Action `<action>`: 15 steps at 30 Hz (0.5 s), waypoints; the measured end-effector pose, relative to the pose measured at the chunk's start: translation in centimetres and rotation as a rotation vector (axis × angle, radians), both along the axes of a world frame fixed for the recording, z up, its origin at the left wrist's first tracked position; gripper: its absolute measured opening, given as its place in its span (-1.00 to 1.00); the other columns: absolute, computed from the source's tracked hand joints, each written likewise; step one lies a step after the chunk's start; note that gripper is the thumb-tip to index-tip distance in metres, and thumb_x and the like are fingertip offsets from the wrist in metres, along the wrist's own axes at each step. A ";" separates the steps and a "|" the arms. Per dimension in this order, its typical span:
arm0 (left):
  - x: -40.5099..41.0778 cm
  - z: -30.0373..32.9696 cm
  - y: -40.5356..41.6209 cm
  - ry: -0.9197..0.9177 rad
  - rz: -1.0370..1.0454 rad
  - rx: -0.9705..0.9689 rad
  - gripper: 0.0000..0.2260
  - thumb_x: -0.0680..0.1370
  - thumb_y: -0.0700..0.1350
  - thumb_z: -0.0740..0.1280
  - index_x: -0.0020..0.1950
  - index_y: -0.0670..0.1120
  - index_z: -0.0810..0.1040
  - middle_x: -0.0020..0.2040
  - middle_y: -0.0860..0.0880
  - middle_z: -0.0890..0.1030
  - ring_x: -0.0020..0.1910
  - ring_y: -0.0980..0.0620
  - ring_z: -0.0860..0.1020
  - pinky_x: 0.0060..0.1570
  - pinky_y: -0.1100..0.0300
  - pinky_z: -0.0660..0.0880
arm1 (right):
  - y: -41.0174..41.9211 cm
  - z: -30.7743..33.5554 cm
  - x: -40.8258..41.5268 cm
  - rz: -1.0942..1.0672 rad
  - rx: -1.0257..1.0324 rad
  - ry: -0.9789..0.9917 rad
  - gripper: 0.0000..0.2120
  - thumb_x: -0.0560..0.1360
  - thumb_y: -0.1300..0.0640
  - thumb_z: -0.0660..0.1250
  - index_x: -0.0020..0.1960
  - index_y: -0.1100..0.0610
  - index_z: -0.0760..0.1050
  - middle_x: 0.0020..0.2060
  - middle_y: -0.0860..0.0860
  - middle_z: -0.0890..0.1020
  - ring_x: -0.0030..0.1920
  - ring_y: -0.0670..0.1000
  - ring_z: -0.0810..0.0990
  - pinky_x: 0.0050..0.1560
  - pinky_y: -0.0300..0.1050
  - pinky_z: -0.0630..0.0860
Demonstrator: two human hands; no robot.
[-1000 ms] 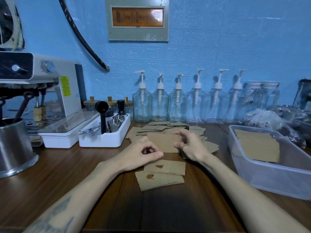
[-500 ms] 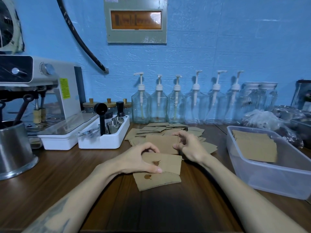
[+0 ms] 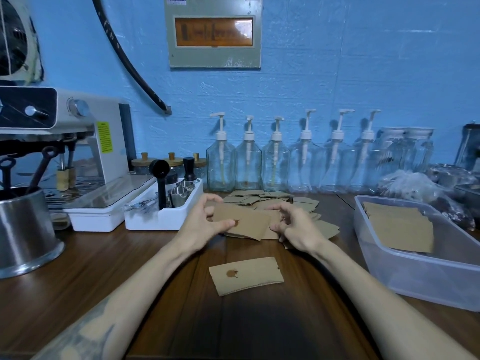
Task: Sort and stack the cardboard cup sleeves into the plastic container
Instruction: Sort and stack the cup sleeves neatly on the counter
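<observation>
The left hand (image 3: 205, 224) is pinching the left end of a stained cup sleeve (image 3: 244, 224) lifted just above the bench (image 3: 104, 268), while the right hand (image 3: 293, 227) is curling around its right end. Another stained sleeve (image 3: 245, 275) is lying flat nearer the front edge. A loose pile (image 3: 272, 201) is waiting toward the back edge. The plastic container (image 3: 428, 279) at the right edge is already holding a stack (image 3: 400, 227), so sorting seems partway done.

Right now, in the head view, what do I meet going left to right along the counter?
Steel pot → espresso machine → white tool tray → left hand → held sleeve → right hand → plastic container.
</observation>
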State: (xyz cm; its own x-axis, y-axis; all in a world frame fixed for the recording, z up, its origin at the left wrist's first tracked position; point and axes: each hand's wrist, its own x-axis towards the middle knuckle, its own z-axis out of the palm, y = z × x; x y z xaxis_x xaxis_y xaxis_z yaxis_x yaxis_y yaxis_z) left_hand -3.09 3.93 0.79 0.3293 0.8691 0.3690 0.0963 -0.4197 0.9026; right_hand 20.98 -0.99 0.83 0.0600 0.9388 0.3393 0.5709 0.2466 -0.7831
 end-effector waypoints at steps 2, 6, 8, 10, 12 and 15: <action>0.0 0.7 0.0 -0.150 0.064 0.000 -0.55 0.41 -0.22 0.54 0.15 0.03 0.39 -0.02 -0.05 0.73 0.02 -0.07 0.68 -0.05 0.04 0.61 | -0.1 0.0 0.0 -0.008 0.000 -0.004 -0.63 0.54 0.39 0.30 0.24 0.03 0.50 -0.34 0.14 0.48 -0.42 -0.02 0.55 -0.45 -0.31 0.46; -0.2 1.5 -0.1 -0.362 0.143 0.018 -0.63 0.44 -0.22 0.53 0.15 -0.01 0.47 -0.08 -0.11 0.73 -0.04 -0.12 0.69 -0.06 -0.03 0.61 | -0.2 0.1 -0.2 -0.016 0.014 -0.020 -0.64 0.55 0.40 0.29 0.26 0.07 0.49 -0.29 0.10 0.39 -0.44 -0.17 0.58 -0.47 -0.25 0.43; 0.0 1.6 -0.3 -0.318 0.152 0.087 -0.71 0.44 -0.22 0.52 0.10 -0.03 0.55 -0.12 -0.06 0.73 -0.11 -0.01 0.69 -0.11 0.12 0.62 | -0.2 0.2 -0.3 -0.009 0.020 -0.022 -0.62 0.54 0.43 0.28 0.27 0.10 0.49 -0.28 0.11 0.39 -0.45 -0.17 0.57 -0.46 -0.29 0.42; 0.5 1.3 -0.5 -0.191 0.116 0.189 -0.76 0.46 -0.23 0.50 0.07 0.00 0.62 -0.12 0.01 0.72 -0.14 0.14 0.65 -0.13 0.29 0.56 | -0.2 0.2 -0.3 -0.003 0.012 -0.031 -0.61 0.53 0.44 0.28 0.26 0.09 0.49 -0.31 0.10 0.41 -0.43 -0.16 0.58 -0.46 -0.30 0.42; 0.9 0.7 -0.7 -0.005 0.081 0.274 -0.75 0.49 -0.21 0.47 0.12 0.04 0.64 -0.07 0.06 0.69 -0.12 0.26 0.57 -0.08 0.38 0.46 | -0.2 0.3 -0.4 0.000 0.004 -0.043 -0.58 0.52 0.44 0.29 0.26 0.05 0.50 -0.33 0.10 0.44 -0.40 -0.13 0.59 -0.44 -0.28 0.43; 1.3 0.1 -0.8 0.270 0.066 0.402 -0.72 0.52 -0.16 0.44 0.22 0.06 0.63 0.02 0.09 0.59 0.03 0.26 0.50 0.06 0.39 0.39 | -0.3 0.2 -0.3 0.009 -0.001 -0.048 -0.55 0.52 0.46 0.26 0.23 0.00 0.51 -0.29 0.04 0.53 -0.35 -0.07 0.60 -0.39 -0.14 0.46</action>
State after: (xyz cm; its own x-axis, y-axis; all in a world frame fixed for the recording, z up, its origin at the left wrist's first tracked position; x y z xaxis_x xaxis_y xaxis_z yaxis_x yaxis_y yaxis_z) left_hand -1.79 3.17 0.91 0.4090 0.6976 0.5883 0.3427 -0.7149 0.6095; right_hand 20.66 -1.25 1.07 0.0357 0.9395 0.3408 0.6054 0.2510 -0.7553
